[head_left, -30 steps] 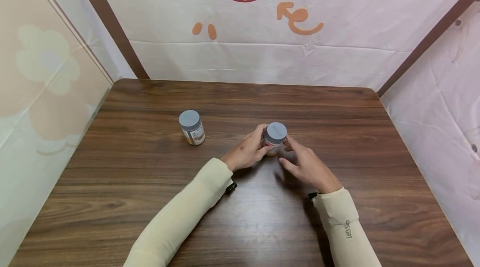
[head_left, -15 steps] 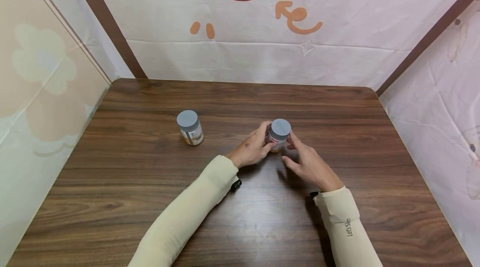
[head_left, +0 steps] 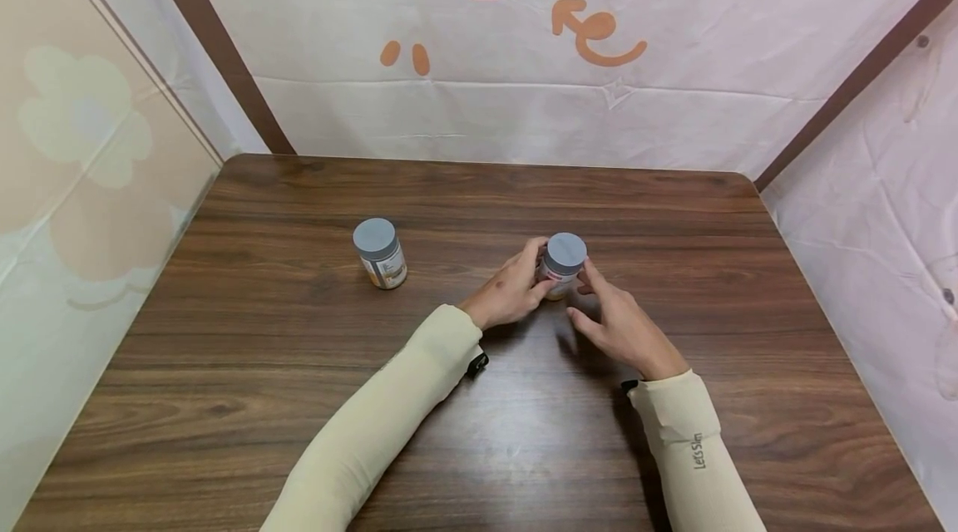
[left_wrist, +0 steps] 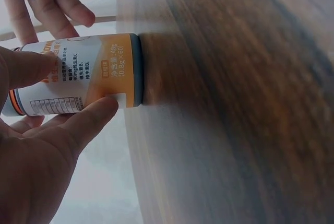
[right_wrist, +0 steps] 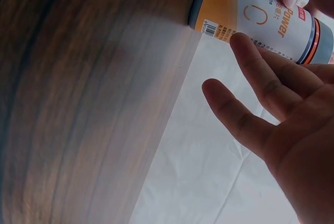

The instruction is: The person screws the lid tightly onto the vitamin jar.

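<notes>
My left hand point(head_left: 511, 288) grips a vitamin tablet bottle point(head_left: 565, 259) with a grey lid, thumb on one side and fingers round the other. In the left wrist view its orange and white label point(left_wrist: 99, 67) shows, with the base at or just above the table; a gap is hard to tell. My right hand point(head_left: 623, 328) is on the bottle's other side, fingers extended and thumb apart. Its fingertips point(right_wrist: 241, 41) lie against or very close to the bottle's side; contact is not certain. A second grey-lidded bottle point(head_left: 382, 256) stands upright further left, apart from both hands.
The brown wood-grain table point(head_left: 224, 349) has its back edge against a white printed cloth point(head_left: 524, 125). Cloth walls also flank it left and right. Cream sleeves point(head_left: 374, 432) cover both forearms.
The bottle in my left hand has shifted a little to the right and away from me, with the hand. My right hand has moved slightly right with it. The other bottle stays put.
</notes>
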{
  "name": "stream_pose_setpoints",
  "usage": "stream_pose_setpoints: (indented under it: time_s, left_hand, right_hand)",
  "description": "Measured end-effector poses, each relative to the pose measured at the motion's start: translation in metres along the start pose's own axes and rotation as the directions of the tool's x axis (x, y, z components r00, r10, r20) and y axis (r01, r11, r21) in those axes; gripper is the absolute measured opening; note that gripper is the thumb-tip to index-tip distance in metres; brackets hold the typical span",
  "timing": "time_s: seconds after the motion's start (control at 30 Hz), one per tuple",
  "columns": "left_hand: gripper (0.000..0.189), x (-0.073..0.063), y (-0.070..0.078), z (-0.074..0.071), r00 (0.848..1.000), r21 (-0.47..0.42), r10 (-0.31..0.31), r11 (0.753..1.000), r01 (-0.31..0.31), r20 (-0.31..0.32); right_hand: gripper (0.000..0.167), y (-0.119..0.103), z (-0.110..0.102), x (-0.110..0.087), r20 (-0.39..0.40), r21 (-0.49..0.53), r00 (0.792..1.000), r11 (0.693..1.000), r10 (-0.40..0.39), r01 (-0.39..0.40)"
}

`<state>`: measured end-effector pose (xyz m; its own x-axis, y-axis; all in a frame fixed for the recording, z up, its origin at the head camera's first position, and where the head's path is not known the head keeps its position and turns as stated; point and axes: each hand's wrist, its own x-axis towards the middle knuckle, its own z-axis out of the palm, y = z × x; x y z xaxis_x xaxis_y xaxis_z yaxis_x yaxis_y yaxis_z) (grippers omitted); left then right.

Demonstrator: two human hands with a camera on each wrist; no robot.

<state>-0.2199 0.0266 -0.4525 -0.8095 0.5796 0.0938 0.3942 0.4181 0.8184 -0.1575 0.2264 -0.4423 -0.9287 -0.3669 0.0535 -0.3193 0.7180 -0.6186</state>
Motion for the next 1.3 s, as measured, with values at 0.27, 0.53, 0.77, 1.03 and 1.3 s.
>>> stream_pose_setpoints:
  time_s: [0.27, 0.53, 0.77, 1.03, 1.3]
  left_hand:
    - [0.059, 0.0014, -0.0007, 0.0003, 1.0, -0.011, -0.012, 1.0, 0.012, 0.007]
    - [0.057, 0.0037, -0.0011, 0.0017, 1.0, -0.004, -0.004, 1.0, 0.004, -0.009]
    - [0.058, 0.0046, -0.0006, 0.002, 1.0, 0.023, -0.01, 1.0, 0.011, -0.024]
    - [0.059, 0.0055, 0.0008, 0.0016, 1.0, 0.026, -0.017, 0.999, 0.018, -0.02]
    - [0.064, 0.0029, -0.0005, -0.0004, 1.0, -0.005, 0.001, 1.0, -0.001, 0.005]
  right_hand:
    - [0.08, 0.001, 0.0002, 0.0006, 0.0, 0.008, 1.0, 1.0, -0.001, 0.001]
    - [0.081, 0.002, 0.0005, 0.0002, -0.015, 0.003, 1.0, 1.0, -0.01, 0.01]
    - [0.082, 0.0023, 0.0013, 0.0013, -0.015, 0.014, 1.0, 1.0, -0.008, 0.008]
    - [0.084, 0.0029, 0.0014, 0.0021, -0.014, 0.022, 1.0, 1.0, -0.007, 0.007]
    - [0.082, 0.002, 0.001, 0.002, -0.023, 0.014, 1.0, 1.0, -0.018, 0.018]
